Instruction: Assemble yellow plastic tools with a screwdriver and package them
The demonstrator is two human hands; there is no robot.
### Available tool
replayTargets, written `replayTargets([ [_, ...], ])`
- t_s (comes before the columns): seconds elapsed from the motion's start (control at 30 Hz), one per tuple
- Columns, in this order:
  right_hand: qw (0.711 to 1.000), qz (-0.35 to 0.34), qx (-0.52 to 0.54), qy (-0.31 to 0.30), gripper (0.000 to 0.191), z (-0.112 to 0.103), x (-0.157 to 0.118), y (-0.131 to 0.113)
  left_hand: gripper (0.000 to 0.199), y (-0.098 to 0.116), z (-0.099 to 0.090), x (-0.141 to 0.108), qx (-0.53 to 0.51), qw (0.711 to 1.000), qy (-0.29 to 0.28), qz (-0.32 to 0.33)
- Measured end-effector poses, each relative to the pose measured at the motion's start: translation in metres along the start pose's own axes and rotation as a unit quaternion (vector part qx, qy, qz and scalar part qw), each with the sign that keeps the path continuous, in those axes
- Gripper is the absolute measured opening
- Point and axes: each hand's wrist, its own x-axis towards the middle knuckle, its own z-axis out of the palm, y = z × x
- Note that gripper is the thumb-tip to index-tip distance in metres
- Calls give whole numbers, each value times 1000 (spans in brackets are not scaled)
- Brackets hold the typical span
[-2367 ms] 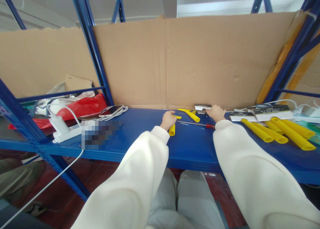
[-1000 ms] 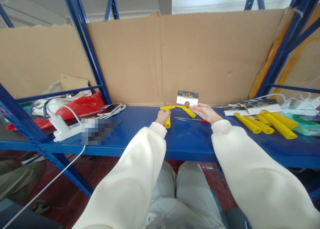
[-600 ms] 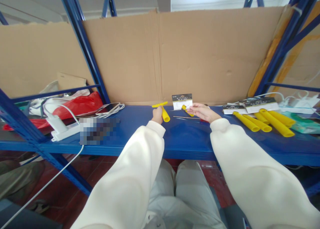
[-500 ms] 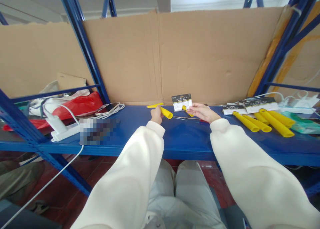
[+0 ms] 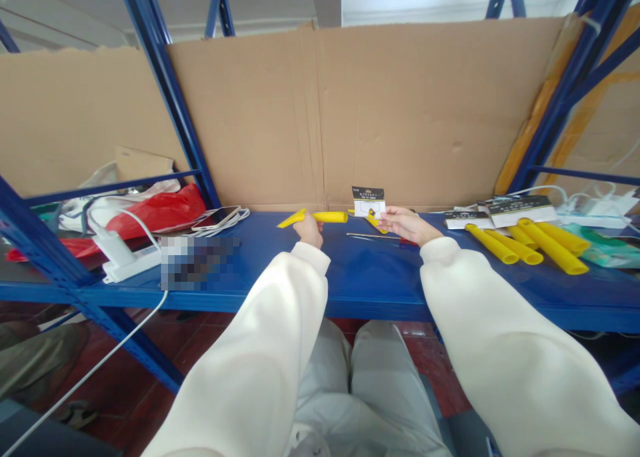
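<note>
My left hand [image 5: 310, 232] is closed around a yellow plastic tool. The tool's hollow round handle [image 5: 334, 216] points right, and its flat end [image 5: 291, 218] sticks out on the left. In my right hand [image 5: 407, 226] a black-and-white printed card [image 5: 369, 205] is pinched by its right edge and stands upright. A small yellow piece [image 5: 376, 222] shows at the card's lower edge, partly hidden by my fingers. Beneath the card and my right hand lies a thin metal tool [image 5: 373, 236] with a red end, on the blue shelf [image 5: 350, 270].
Several yellow tubular handles [image 5: 553, 247] with printed cards [image 5: 523, 210] lie to the right, beside a green plastic packet [image 5: 607, 247]. On the left are a white power strip [image 5: 130, 264], a phone [image 5: 216, 218] with a cable, and a red bag [image 5: 163, 210]. Cardboard [image 5: 400, 110] stands behind.
My left hand has turned the yellow tool so its handle lies level and its flat end tilts down to the left. The card in my right hand has shifted slightly right.
</note>
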Motion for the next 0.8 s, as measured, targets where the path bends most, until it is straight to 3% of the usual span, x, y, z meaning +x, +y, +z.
replayTargets([
  [0.27, 999, 1, -39, 16, 16, -4, 3, 3, 15, 4, -1, 7, 7, 997, 61, 38],
  [0.5, 998, 2, -66, 8, 16, -4, 0, 4, 13, 3, -2, 6, 34, 994, 65, 84],
  [0.63, 997, -16, -65, -28, 14, 1, -2, 3, 16, 4, -1, 1, 21, 996, 33, 74],
  [0.8, 997, -22, -62, -31, 18, 9, -6, 4, 7, 6, 0, -9, 64, 995, -72, -3],
])
